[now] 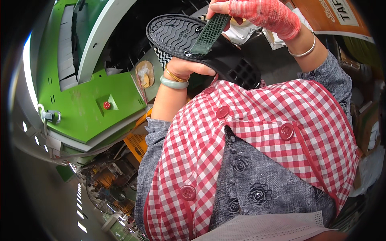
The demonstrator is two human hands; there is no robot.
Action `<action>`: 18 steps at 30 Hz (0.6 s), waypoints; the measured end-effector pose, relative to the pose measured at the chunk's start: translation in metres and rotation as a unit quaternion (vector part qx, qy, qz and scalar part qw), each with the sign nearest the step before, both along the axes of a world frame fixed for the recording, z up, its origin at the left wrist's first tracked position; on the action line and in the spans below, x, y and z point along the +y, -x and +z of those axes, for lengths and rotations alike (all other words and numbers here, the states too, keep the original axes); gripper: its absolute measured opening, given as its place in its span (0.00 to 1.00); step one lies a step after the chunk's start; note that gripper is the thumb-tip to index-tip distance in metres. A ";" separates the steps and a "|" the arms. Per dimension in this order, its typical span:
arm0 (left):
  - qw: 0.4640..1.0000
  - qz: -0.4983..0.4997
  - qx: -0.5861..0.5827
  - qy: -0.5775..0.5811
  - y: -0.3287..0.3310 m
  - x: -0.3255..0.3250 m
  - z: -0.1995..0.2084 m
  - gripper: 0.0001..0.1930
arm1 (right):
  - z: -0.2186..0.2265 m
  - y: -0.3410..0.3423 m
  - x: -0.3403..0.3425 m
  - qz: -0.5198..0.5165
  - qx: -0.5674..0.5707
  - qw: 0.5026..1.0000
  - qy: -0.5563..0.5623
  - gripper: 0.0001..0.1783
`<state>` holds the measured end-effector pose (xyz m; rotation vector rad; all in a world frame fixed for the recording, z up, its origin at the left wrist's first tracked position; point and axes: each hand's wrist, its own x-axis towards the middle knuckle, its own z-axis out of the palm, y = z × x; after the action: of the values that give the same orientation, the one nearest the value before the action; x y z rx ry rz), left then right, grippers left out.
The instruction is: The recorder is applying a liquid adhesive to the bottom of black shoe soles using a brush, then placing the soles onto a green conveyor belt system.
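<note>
A black shoe (173, 36) is held sole up near the top middle, its wavy tread to the left and a grid-patterned end to the right. Black-and-white zigzag material shows under its edge. My left hand (181, 68), with two bangles at the wrist, grips the shoe from the near side, thumb along its edge; the other fingers are hidden beneath. In a red knitted glove with bare fingertips, my right hand (261, 16) pinches a dark green strip with a mesh surface (211, 34). The strip's lower end touches the middle of the sole, where some whitish specks show.
At left stands a green machine (80, 104) with a red push button (106, 105). A caged fan (110, 182) and a yellow crate (136, 140) are below it. An orange box (341, 16) and white wrapping (277, 40) lie at the upper right.
</note>
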<state>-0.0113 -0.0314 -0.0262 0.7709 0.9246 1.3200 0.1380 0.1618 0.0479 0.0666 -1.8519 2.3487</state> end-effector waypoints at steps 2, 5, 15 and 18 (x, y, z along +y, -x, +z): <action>1.000 0.012 0.008 -0.016 0.004 0.002 -0.007 0.33 | 0.001 -0.007 -0.001 -0.016 -0.154 0.985 0.073 0.09; 0.999 0.010 -0.005 -0.042 0.004 0.008 -0.011 0.33 | -0.005 -0.015 0.000 -0.015 -0.140 0.989 0.046 0.10; 0.983 0.050 -0.173 0.044 0.009 0.017 -0.026 0.23 | -0.026 -0.039 -0.007 -0.319 -0.171 0.932 0.006 0.13; 0.953 0.199 -0.208 0.093 -0.003 0.011 -0.019 0.26 | -0.038 -0.034 -0.022 -0.366 -0.071 0.926 0.058 0.12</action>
<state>-0.0082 -0.0202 -0.0455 0.1444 0.8689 1.6380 0.1721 0.1393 0.0099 -0.7005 -1.4227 1.9387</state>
